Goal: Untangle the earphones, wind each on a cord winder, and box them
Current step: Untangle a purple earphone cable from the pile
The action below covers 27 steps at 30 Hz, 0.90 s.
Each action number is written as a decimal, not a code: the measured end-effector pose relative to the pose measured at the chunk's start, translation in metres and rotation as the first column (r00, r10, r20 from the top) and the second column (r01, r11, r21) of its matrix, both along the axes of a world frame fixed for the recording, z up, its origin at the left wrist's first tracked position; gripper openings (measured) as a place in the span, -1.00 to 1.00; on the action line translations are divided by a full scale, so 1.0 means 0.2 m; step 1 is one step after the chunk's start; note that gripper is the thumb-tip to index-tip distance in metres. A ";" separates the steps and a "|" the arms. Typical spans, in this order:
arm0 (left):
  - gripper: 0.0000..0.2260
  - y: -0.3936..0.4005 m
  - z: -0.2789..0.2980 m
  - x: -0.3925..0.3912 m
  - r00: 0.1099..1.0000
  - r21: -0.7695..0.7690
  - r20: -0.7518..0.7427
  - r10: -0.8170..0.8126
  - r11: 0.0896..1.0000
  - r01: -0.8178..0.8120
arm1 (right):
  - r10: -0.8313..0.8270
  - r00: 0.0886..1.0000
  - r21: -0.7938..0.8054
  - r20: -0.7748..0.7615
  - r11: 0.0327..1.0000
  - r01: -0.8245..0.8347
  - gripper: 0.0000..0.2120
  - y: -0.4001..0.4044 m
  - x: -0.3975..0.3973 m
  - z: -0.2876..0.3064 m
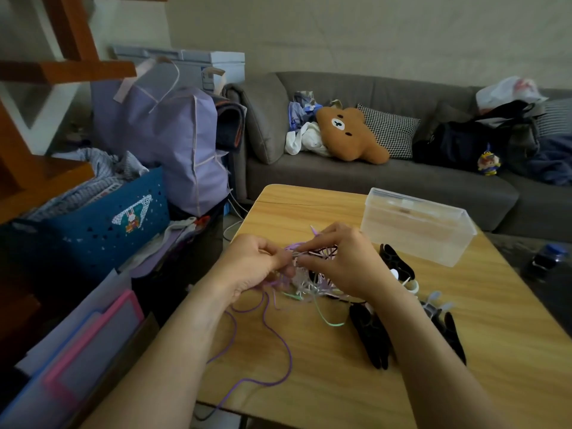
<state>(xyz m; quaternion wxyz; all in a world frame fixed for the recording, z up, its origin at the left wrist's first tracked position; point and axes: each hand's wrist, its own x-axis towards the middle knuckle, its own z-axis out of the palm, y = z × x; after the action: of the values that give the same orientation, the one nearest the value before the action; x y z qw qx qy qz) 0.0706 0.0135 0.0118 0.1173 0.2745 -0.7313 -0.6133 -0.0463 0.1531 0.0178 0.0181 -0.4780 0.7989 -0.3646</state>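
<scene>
On table [464,351] | both hands' fingers pinch earphone tangle [305,283] | basket [102,224] reads "EP"

Earphone tangle [305,281] partly hidden behind hands; purple cord [280,335] runs off table edge.

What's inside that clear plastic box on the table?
Nothing I can make out: the clear plastic box looks empty, with only the wooden table showing through its walls. The walls are cloudy, so something small at the bottom could go unseen.
</scene>
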 end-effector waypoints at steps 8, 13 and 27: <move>-0.86 -0.03 -0.03 -0.05 0.975 0.189 -0.191 0.110 0.979 -0.074 | -0.311 0.908 -0.209 -0.283 0.943 0.258 -0.87 -0.05 0.00 -0.08; -0.86 0.02 -0.03 -0.10 0.956 0.211 -0.229 0.184 0.968 -0.136 | -0.386 0.870 -0.375 -0.306 0.889 0.262 -0.83 -0.06 0.00 -0.10; -0.78 -0.03 -0.06 -0.15 0.984 -0.410 -0.171 0.048 0.905 -0.116 | -0.411 0.910 -0.325 -0.055 0.869 0.373 -0.93 -0.04 -0.07 -0.12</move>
<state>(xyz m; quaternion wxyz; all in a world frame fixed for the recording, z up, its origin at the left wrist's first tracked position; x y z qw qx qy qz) 0.0402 0.0075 -0.0009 0.2564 0.2244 -0.8219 -0.4565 -0.0613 0.1452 -0.0068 -0.1800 -0.3240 0.8123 -0.4504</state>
